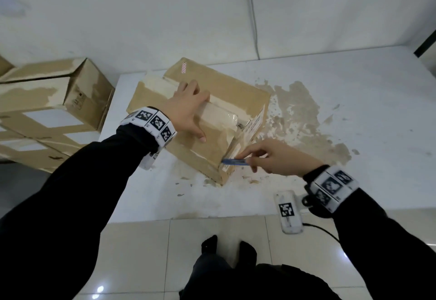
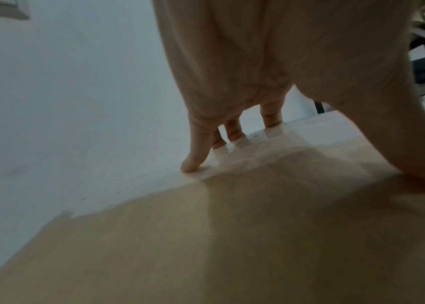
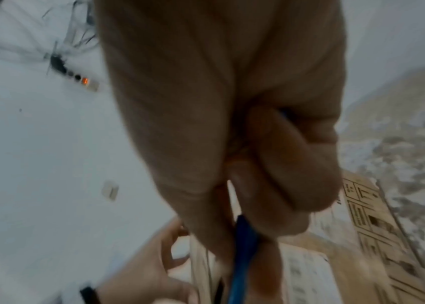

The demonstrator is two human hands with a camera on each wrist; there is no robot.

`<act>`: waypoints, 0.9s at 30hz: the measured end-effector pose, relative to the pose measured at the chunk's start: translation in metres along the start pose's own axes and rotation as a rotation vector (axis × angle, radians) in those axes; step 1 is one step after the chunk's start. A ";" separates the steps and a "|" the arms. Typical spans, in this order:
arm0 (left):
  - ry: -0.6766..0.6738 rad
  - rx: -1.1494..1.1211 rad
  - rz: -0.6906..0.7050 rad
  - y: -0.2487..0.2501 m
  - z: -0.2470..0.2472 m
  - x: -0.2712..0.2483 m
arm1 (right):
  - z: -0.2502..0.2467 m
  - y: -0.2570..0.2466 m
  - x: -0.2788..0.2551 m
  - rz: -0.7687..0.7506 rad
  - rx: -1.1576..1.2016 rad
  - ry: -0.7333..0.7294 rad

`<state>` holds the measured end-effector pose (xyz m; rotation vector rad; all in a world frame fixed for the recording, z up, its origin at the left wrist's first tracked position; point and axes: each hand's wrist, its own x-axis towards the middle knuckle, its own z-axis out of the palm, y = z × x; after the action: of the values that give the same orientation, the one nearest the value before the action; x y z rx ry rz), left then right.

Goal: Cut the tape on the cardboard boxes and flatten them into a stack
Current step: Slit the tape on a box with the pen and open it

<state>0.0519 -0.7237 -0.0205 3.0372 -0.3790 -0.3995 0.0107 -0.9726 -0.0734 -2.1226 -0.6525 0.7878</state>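
Note:
A brown cardboard box (image 1: 226, 101) with a pale tape strip (image 1: 219, 111) along its top seam lies tilted on the white table (image 1: 354, 101). My left hand (image 1: 188, 108) presses flat on the box top, fingers spread; the left wrist view shows its fingertips (image 2: 193, 164) on the taped edge of the box (image 2: 232, 246). My right hand (image 1: 271, 158) pinches a blue cutter (image 1: 236, 162) whose tip touches the near end face of the box, by the label. In the right wrist view, the blue cutter (image 3: 242, 253) runs down from my curled fingers (image 3: 271, 185) toward the box (image 3: 362, 236).
More cardboard boxes (image 1: 47, 111) are piled at the left of the table. Brown patches of torn surface (image 1: 302, 120) mark the tabletop right of the box. A white tagged device (image 1: 289, 210) with a cable hangs below my right wrist. A tiled floor (image 1: 141, 252) lies below the table's front edge.

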 end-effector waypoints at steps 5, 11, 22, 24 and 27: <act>-0.058 0.085 0.027 -0.002 -0.001 -0.006 | -0.023 0.012 -0.025 0.070 0.027 0.498; -0.177 -0.097 -0.167 0.017 0.007 0.010 | -0.008 0.006 -0.005 -0.014 -0.217 0.458; 0.149 -1.068 -0.662 0.028 0.027 0.027 | 0.013 0.016 -0.009 -0.057 -0.350 0.517; 0.159 -1.063 -0.703 0.031 0.029 0.032 | 0.016 0.016 -0.010 -0.054 -0.375 0.539; 0.141 -1.071 -0.716 0.033 0.028 0.036 | 0.019 0.016 -0.009 -0.040 -0.381 0.554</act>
<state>0.0705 -0.7654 -0.0535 2.0027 0.7237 -0.2666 -0.0064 -0.9789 -0.0932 -2.5087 -0.5665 0.0269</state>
